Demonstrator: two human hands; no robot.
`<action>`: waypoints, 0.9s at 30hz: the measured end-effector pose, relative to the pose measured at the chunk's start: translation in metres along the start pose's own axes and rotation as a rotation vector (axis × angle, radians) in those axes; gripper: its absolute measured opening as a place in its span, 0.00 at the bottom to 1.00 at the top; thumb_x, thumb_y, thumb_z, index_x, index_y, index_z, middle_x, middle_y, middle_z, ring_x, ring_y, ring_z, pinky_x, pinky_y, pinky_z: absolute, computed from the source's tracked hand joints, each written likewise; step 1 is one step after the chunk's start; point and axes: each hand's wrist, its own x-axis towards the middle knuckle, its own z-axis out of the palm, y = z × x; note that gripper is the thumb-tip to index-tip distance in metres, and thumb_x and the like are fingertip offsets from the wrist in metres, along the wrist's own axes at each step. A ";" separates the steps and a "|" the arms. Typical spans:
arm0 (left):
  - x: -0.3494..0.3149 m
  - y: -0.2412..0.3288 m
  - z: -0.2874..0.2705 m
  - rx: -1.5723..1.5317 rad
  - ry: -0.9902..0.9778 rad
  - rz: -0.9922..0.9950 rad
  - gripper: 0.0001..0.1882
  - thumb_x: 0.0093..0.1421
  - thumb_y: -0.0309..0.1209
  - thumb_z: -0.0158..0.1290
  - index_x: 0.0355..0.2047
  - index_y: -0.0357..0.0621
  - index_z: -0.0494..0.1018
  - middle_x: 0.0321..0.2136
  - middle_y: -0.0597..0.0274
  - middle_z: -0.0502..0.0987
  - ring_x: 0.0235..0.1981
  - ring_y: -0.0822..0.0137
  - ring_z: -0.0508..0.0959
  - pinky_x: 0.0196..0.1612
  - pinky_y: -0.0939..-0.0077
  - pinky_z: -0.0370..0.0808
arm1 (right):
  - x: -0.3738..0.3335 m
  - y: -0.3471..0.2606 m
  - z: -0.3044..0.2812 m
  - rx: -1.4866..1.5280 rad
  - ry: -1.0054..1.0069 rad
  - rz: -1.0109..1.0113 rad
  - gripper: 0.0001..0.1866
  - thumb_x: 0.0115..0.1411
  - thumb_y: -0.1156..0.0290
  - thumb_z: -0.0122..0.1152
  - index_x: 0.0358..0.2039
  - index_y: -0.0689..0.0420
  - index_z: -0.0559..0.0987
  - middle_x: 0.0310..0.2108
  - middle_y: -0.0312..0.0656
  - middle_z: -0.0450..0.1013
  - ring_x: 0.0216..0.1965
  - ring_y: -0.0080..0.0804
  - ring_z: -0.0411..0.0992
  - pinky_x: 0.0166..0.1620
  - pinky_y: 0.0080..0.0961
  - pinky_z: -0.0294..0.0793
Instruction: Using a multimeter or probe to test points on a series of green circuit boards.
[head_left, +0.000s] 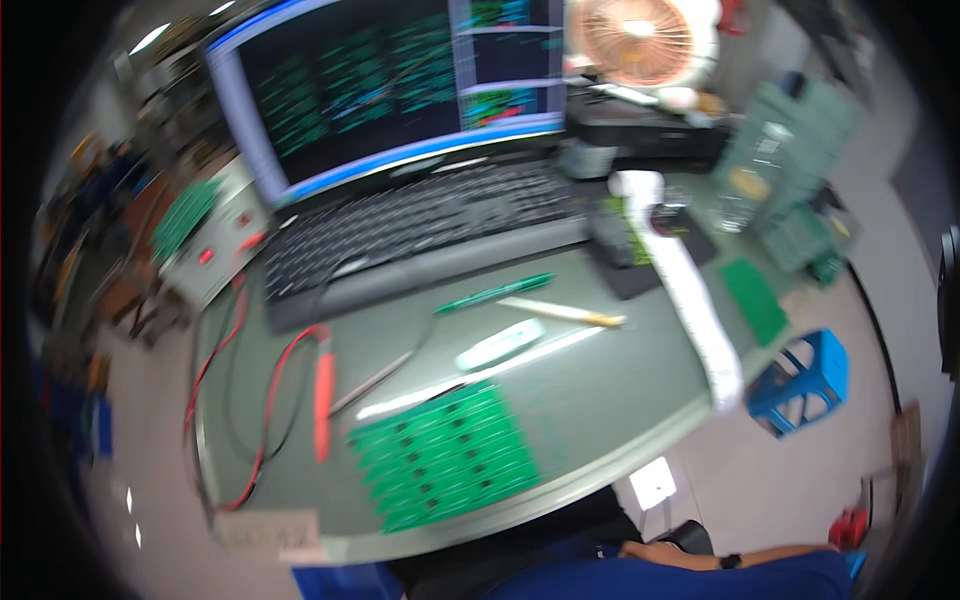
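My right hand (655, 554) is low at the picture's lower edge, close to my body, with a dark band on the wrist. It lies by a black rounded object (690, 538) whose kind I cannot make out; blur hides how the fingers are set. My left hand is out of sight. A green circuit board panel (445, 455) with rows of small dark parts lies at the desk's near edge. To its left is a red test probe (323, 400), and a dark probe (375, 383) points up behind it. Beyond the panel lie a pale flat tool (500, 345), a green pen (495, 293) and a white stick with a yellowish end (565, 312).
Behind these stand a keyboard (420, 225) and a lit monitor (360, 85). A long paper strip (690, 290) hangs over the desk edge near a mouse (615, 235). A plastic bottle (755, 180), a fan (635, 40) and a blue stool (805, 380) are at right.
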 end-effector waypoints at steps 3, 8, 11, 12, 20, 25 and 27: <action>0.019 -0.002 -0.011 0.070 -0.054 0.049 0.17 0.65 0.37 0.45 0.47 0.38 0.73 0.40 0.47 0.79 0.41 0.55 0.79 0.43 0.65 0.74 | 0.016 -0.041 -0.017 -0.192 0.052 -0.123 0.15 0.61 0.60 0.55 0.43 0.53 0.66 0.33 0.48 0.76 0.36 0.53 0.75 0.35 0.46 0.72; 0.038 -0.006 -0.022 0.157 -0.128 0.093 0.18 0.65 0.37 0.45 0.47 0.38 0.73 0.40 0.46 0.79 0.41 0.53 0.79 0.43 0.64 0.74 | 0.026 -0.083 -0.032 -0.348 -0.003 -0.107 0.14 0.64 0.60 0.50 0.44 0.56 0.65 0.29 0.54 0.74 0.33 0.55 0.74 0.33 0.46 0.71; 0.046 0.001 -0.027 0.187 -0.177 0.065 0.18 0.65 0.37 0.45 0.47 0.38 0.73 0.40 0.45 0.79 0.41 0.53 0.79 0.43 0.63 0.74 | 0.020 -0.084 -0.029 -0.479 -0.087 -0.087 0.13 0.64 0.65 0.46 0.46 0.57 0.65 0.33 0.53 0.74 0.36 0.51 0.75 0.34 0.42 0.73; 0.049 0.005 -0.029 0.204 -0.197 0.039 0.18 0.65 0.38 0.45 0.47 0.38 0.73 0.39 0.45 0.79 0.41 0.53 0.79 0.43 0.63 0.74 | 0.018 -0.083 -0.027 -0.499 0.034 -0.181 0.13 0.64 0.67 0.44 0.47 0.57 0.65 0.36 0.52 0.74 0.39 0.49 0.75 0.36 0.40 0.74; 0.055 0.036 -0.033 0.368 -0.201 0.207 0.15 0.62 0.33 0.46 0.44 0.38 0.73 0.39 0.43 0.78 0.43 0.46 0.77 0.44 0.60 0.74 | 0.018 -0.081 -0.023 -0.618 0.125 -0.300 0.16 0.62 0.70 0.43 0.50 0.60 0.65 0.41 0.48 0.72 0.45 0.45 0.74 0.40 0.37 0.77; 0.056 0.030 -0.032 0.347 -0.190 0.281 0.14 0.62 0.32 0.46 0.44 0.38 0.73 0.39 0.44 0.78 0.43 0.46 0.77 0.45 0.61 0.74 | 0.016 -0.089 -0.027 -0.502 0.063 -0.258 0.13 0.63 0.68 0.42 0.48 0.56 0.66 0.42 0.48 0.73 0.45 0.46 0.74 0.38 0.40 0.76; 0.055 0.019 -0.031 0.350 -0.183 0.278 0.13 0.62 0.31 0.46 0.44 0.38 0.74 0.40 0.44 0.78 0.43 0.46 0.77 0.45 0.61 0.74 | 0.017 -0.088 -0.028 -0.504 0.027 -0.234 0.12 0.64 0.67 0.41 0.46 0.54 0.66 0.41 0.48 0.72 0.44 0.46 0.74 0.38 0.40 0.75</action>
